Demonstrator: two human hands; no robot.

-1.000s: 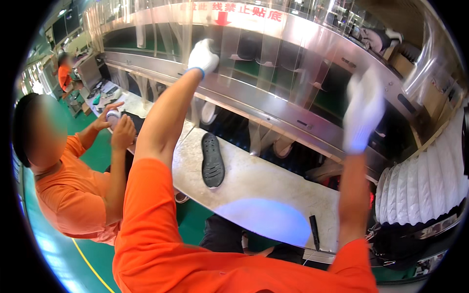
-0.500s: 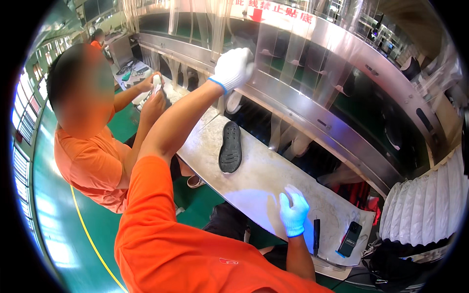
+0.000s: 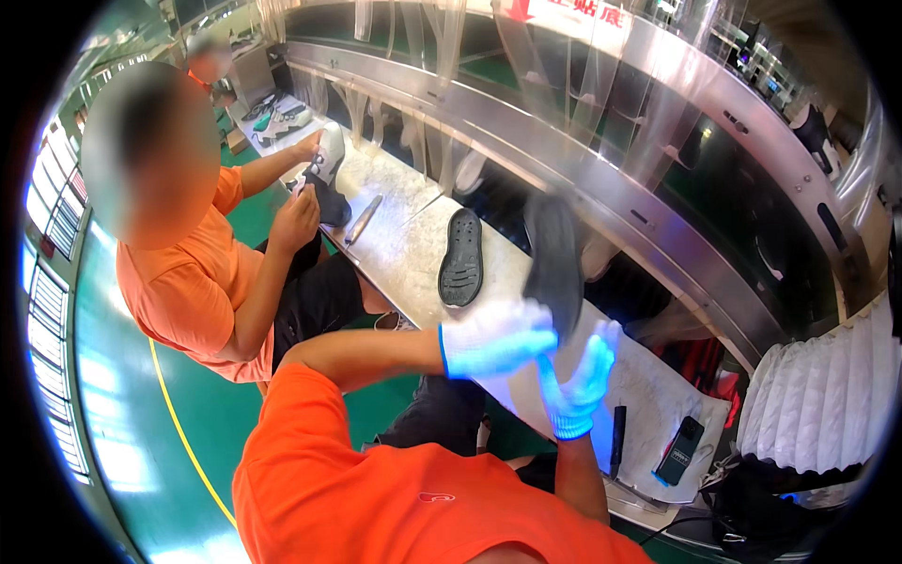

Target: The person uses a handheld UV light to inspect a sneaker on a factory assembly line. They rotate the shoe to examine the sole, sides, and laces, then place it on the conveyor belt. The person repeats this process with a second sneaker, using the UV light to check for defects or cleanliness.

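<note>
A long dark shoe sole (image 3: 554, 268), blurred by motion, stands tilted up over the worktable. My left hand (image 3: 498, 340), in a white knit glove with a blue cuff, is closed on its lower end. Just right of it, my gloved right hand (image 3: 576, 387) has its fingers spread beside the sole's lower end; whether it touches the sole I cannot make out. Blue light falls on both gloves. A second dark sole (image 3: 460, 258), with holes and slots, lies on the pale worktable (image 3: 512, 246), left of the raised one.
To the left, a co-worker in orange (image 3: 188, 301) holds a white and dark shoe (image 3: 326, 169); a slim tool (image 3: 364, 221) lies nearby. A black bar (image 3: 617, 440) and a phone (image 3: 679, 451) lie right. Behind run a metal rail (image 3: 526, 155) and clear plastic strips. A white ribbed duct (image 3: 817, 395) stands right.
My left hand has come down from the rail and strips toward my right hand, now with a dark sole in it. My right hand has risen slightly. The co-worker's shoe shows more fully.
</note>
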